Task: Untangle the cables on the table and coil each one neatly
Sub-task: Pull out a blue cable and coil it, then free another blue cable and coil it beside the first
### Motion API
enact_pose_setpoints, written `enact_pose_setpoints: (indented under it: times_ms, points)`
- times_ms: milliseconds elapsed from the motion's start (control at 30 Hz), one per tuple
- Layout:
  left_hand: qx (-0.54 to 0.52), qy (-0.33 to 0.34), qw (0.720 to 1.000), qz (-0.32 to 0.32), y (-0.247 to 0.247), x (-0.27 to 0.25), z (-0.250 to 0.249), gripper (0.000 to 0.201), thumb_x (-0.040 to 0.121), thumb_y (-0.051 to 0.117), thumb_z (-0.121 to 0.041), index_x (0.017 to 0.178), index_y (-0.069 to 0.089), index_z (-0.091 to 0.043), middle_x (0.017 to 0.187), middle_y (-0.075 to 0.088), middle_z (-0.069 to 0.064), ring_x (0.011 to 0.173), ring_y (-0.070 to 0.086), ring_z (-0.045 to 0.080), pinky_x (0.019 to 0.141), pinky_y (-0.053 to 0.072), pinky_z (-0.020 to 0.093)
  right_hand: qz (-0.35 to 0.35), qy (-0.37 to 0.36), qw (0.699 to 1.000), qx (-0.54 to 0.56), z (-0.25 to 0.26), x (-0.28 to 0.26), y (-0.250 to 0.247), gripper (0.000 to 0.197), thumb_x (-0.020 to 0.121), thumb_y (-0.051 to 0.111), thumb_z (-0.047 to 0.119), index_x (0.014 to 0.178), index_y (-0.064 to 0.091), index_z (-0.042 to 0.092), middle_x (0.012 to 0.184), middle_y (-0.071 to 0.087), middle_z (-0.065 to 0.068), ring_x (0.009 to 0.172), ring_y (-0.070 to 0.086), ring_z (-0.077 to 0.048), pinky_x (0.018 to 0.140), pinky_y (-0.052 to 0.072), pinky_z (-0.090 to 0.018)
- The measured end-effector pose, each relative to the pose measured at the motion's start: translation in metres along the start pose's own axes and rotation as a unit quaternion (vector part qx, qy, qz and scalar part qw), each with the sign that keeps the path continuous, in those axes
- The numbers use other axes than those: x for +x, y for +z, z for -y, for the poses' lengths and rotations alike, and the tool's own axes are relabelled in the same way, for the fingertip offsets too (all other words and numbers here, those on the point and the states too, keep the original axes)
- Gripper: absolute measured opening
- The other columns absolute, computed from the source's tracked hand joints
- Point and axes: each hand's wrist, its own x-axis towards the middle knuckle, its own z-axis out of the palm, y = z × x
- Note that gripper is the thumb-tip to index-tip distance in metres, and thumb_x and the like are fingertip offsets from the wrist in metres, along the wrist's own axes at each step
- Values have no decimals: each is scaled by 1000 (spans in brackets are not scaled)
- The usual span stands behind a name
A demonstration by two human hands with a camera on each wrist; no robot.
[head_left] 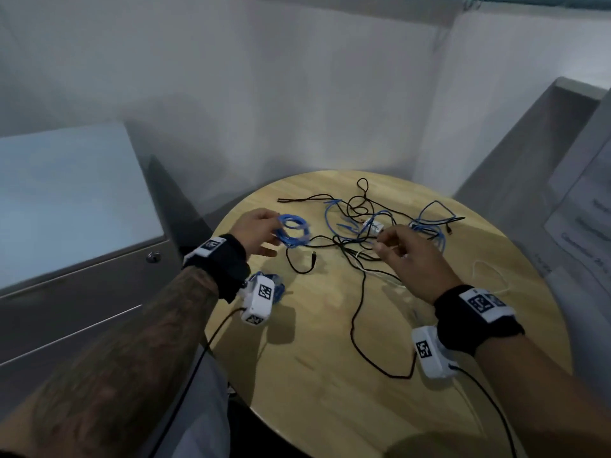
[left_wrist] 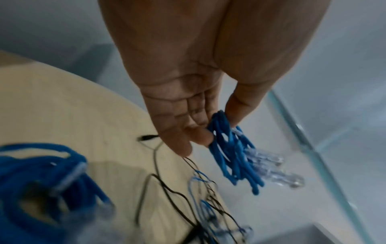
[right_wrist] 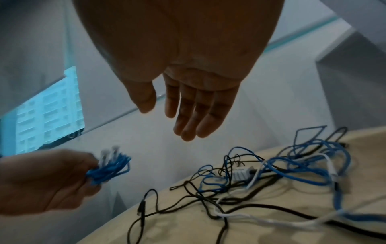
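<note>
The coiled cable [head_left: 292, 230] is bright blue. The tangle [head_left: 367, 226] mixes black, blue and white cords on a pale wooden table [head_left: 330, 375].

Tabletop [head_left: 330, 375]: round, pale wood, right in front of me.
Cabinet [head_left: 76, 259]: grey, to my left beside the tabletop, pale glossy top, drawer fronts below.
Lock [head_left: 153, 257]: small, round, on the cabinet's upper drawer front.
Papers [head_left: 582, 219]: printed sheets at my far right, text too blurred to read.
Wall [head_left: 264, 77]: plain white, behind the tabletop.

Office: locked filing cabinet [head_left: 82, 259], partition walls [head_left: 297, 94].
</note>
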Motion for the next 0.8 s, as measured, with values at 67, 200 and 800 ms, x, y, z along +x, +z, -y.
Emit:
enact_pose_setpoints:
  times_ms: [67,200,800]
  points:
    - [-6,-39,998,-47,-19,17,17,5,94,59,-14,98,57,-11,88,64,12,67,59,22,61,53,35,24,32,999,-33,-12,15,5,10,96,64,37,92,61,28,93,67,10,86,63,-11,77,52,-35]
    - [66,-93,986,-123,-42,41,49,20,93,65,-17,106,63,-3,90,66,15,75,63,24,64,52,36,40,73,991,-107,-26,53,17,12,96,62,36,93,58,25,93,66,1,88,61,-24,81,53,-41]
    - [279,70,936,-201,-44,46,21,36,91,63,-34,120,59,-13,121,55,9,102,58,27,92,46,35,-163,215,936,226,-51,115,29,14,89,74,11,93,63,19,103,68,-10,95,65,-25,71,51,-28]
